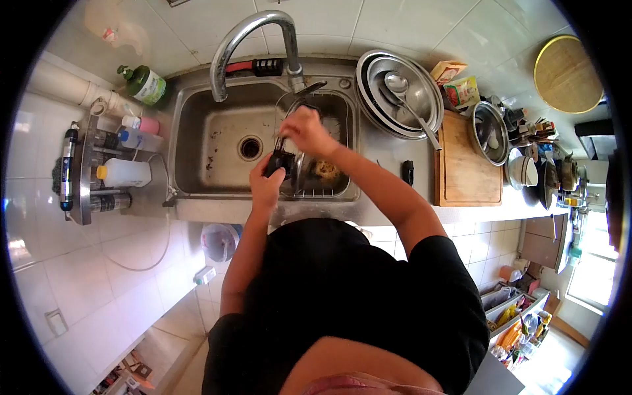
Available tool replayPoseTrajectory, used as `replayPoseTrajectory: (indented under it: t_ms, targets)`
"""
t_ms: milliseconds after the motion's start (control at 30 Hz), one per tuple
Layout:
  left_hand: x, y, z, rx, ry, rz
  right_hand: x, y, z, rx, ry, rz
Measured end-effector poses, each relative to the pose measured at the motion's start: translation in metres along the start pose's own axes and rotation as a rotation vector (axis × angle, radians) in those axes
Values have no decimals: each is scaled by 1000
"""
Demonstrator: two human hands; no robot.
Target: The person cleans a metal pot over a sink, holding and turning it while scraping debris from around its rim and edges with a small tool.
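Over the steel sink [224,122], my left hand [264,184] is wrapped round a black object [282,161] whose kind I cannot make out. My right hand [308,131] is above it and to the right, its fingers drawn together; what they hold, if anything, is too small and blurred to name. A wire basket [339,118] sits in the right part of the sink, with a tan tangled clump [324,170] near its bottom. The curved faucet [253,25] stands behind my hands, its spout over the sink's left part.
Nested steel bowls [368,99] with a ladle [396,82] stand right of the sink, beside a wooden cutting board [467,171]. A small black object [408,173] lies on the counter. Bottles [125,172] and a green pump bottle [146,85] are at the left.
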State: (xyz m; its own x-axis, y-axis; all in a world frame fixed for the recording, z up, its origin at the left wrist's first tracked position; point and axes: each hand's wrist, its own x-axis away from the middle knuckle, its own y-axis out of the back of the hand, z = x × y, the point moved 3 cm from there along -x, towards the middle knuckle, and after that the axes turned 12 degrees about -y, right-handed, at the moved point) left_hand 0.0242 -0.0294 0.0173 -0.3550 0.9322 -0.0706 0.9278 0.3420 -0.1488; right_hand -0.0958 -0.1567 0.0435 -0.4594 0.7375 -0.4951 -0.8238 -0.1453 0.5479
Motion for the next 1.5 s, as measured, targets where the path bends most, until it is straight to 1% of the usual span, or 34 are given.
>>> replayPoseTrajectory:
  t_ms: [100, 133, 233, 267, 367, 400, 533, 633, 667, 767, 900, 967, 1000, 1100, 1133, 1233, 1300, 1333, 1367, 1433, 1467, 1500]
  targets:
    - [3, -2, -9, 47, 38, -22, -4, -1, -8, -7, -80, -62]
    - [1, -2, -7, 46, 30, -13, -9, 1, -16, -12, -122, -124]
    - [4, 2, -5, 28, 9, 6, -3, 0, -12, -72, -174, -66]
    - [4, 2, -5, 23, -1, 10, 1, 0, -5, -21, -110, -75]
    - [4, 0, -3, 33, 10, -17, -6, 6, -9, -57, -162, -62]
    - [4, 0, -4, 16, 0, -2, -8, 5, -15, -66, -278, -90]
    - [1, -1, -9, -33, -15, 16, 1, -4, 0, -94, -140, -12]
    - [1, -1, -7, -10, 22, 5, -9, 1, -10, -28, -237, -73]
    - [1, -1, -7, -14, 19, 8, -12, 6, -14, 41, -284, -69]
    - [7, 0, -9, -22, 23, 16, -5, 2, -12, 25, -252, 18]
    - [7, -3, -5, 13, 34, -13, -10, 11, -11, -69, -358, 54]
    - [7, -5, 2, -39, -32, 2, -9, 12, -10, -91, -417, 90]
    - [7, -5, 3, -68, -65, 8, -7, 11, -4, -67, -354, 88]
    - [6, -4, -3, 8, 4, -26, 1, 8, 17, 2, -159, 81]
    - [4, -3, -5, 28, -8, -18, -5, 11, 11, -5, -192, 151]
    - [3, 7, -19, 109, -17, -38, -19, 23, -8, -481, -631, 70]
    - [8, 17, -38, 199, 17, -89, -30, 35, -23, -568, -651, 53]
    - [9, 25, -43, 233, -23, -111, -30, 35, -39, -528, -724, 70]
    - [8, 34, -48, 270, -16, -165, -31, 32, -57, -487, -793, 86]
    - [12, 47, -70, 341, 8, -280, -41, 34, -71, -103, -653, -17]
    - [13, 52, -86, 354, 97, -383, -45, 29, -98, -45, -571, -56]
    - [11, 66, -81, 363, 40, -389, -52, 30, -101, 132, -478, -99]
